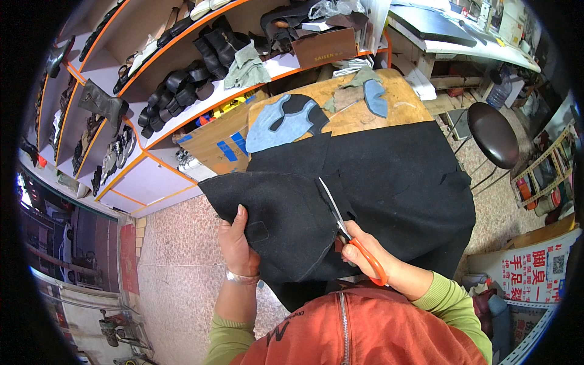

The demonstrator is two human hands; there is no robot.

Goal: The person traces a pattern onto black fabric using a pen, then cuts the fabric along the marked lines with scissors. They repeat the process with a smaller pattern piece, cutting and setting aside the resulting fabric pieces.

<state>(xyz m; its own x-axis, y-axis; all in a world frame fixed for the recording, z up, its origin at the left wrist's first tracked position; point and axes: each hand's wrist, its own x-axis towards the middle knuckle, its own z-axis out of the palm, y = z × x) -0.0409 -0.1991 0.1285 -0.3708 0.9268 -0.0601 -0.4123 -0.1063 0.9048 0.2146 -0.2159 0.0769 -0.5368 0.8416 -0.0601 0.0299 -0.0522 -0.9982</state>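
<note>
Black cloth [395, 176], orange-handled scissors [372, 260], green sleeves [447, 298]

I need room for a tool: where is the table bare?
The table is bare right of the small blue piece, with a narrower patch between it and the larger blue cutouts. Black fabric covers the near side; cutouts crowd the left.

One left hand [239, 245] at seven o'clock, one right hand [381, 258] at four; one pair of scissors [340, 225] at four; one bracelet [242, 278] at seven; one jug [499, 89] and one stool [493, 135] between two and three; overlapping black cloth [395, 173], number of pieces unclear.
</note>
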